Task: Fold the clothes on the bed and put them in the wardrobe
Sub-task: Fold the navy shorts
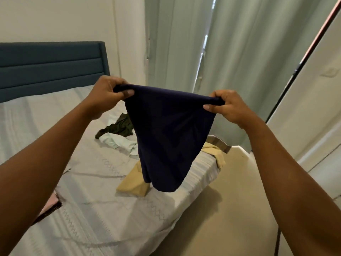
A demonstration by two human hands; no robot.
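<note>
I hold a dark navy garment [166, 137] up in the air over the bed's right side. My left hand [107, 97] pinches its top left corner and my right hand [228, 108] pinches the top right corner, so the cloth hangs down stretched between them. Below lies the bed [88, 209] with a pale grey patterned cover. On it rest a dark olive garment [120, 127], a pale mint garment [120, 143] and a beige yellow garment [132, 187], partly hidden behind the navy cloth.
A dark blue padded headboard [51, 67] stands at the left. Pale green curtains [221, 52] hang behind the bed. A white wardrobe door [313, 108] with a dark frame is at the right. Beige floor [230, 209] runs beside the bed. A pink and dark item [49, 206] shows under my left forearm.
</note>
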